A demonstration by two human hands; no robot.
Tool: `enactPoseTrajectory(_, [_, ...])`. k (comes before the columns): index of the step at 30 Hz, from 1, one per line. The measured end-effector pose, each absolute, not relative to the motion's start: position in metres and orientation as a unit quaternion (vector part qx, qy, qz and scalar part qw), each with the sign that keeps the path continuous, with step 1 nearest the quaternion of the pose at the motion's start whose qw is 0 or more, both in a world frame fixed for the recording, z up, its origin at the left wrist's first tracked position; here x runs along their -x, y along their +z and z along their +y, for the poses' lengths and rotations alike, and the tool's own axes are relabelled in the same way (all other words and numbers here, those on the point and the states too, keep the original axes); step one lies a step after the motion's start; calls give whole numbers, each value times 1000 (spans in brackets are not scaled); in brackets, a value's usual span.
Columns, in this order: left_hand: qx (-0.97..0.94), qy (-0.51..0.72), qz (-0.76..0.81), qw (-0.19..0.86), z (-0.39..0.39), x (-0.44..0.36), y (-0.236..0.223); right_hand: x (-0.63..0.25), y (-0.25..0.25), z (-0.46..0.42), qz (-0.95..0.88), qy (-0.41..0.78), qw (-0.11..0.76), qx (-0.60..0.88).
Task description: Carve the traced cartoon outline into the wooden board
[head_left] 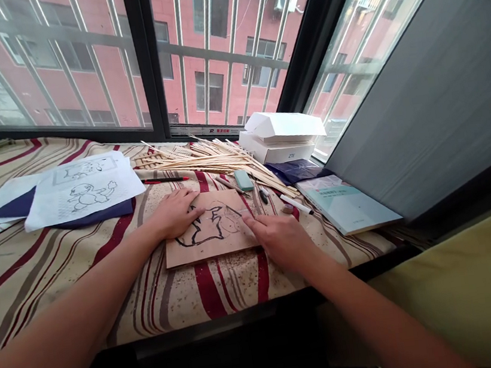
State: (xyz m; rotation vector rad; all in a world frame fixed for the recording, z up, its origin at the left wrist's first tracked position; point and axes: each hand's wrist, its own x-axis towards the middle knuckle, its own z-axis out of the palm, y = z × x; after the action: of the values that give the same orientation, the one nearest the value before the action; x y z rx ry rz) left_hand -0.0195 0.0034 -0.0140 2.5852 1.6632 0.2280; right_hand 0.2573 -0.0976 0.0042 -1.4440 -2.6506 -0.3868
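On striped cloth, a board under left hand and right hand.

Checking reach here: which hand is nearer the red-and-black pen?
Left. The left hand lies just below the pen on the brown board; the right hand is farther away, down to its right.

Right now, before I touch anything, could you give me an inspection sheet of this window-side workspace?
Surface: striped cloth, brown specks near the board.
Job's things: board bearing a black cartoon outline.
Grippers: left hand flat on the board; right hand with fingertips on it, nothing visibly held.
Clutter: wooden sticks, printed papers, green block, pen, white box, book.
Cables: nothing seen.
Surroundings: barred window, brick building outside.
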Motion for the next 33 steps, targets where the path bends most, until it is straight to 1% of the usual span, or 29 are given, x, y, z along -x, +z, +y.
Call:
enactPoseTrajectory(4, [-835,71,545,33,3,20,-13,-238,14,-122,-869,-139,-2,475])
enactPoseTrajectory(9, [-844,71,531,29,1,19,-11,-219,23,-130,-862,-142,-31,485])
enactPoseTrajectory(14, [-841,65,536,22,0,18,-11,-200,23,-136,-853,-157,-12,498])
enactPoseTrajectory(21, [-842,60,535,25,1,18,-11,-191,15,-132,-844,-138,13,518])
enactPoseTrajectory(33, [-844,52,534,21,-1,16,-8,-196,16,-136,-849,-156,-12,505])
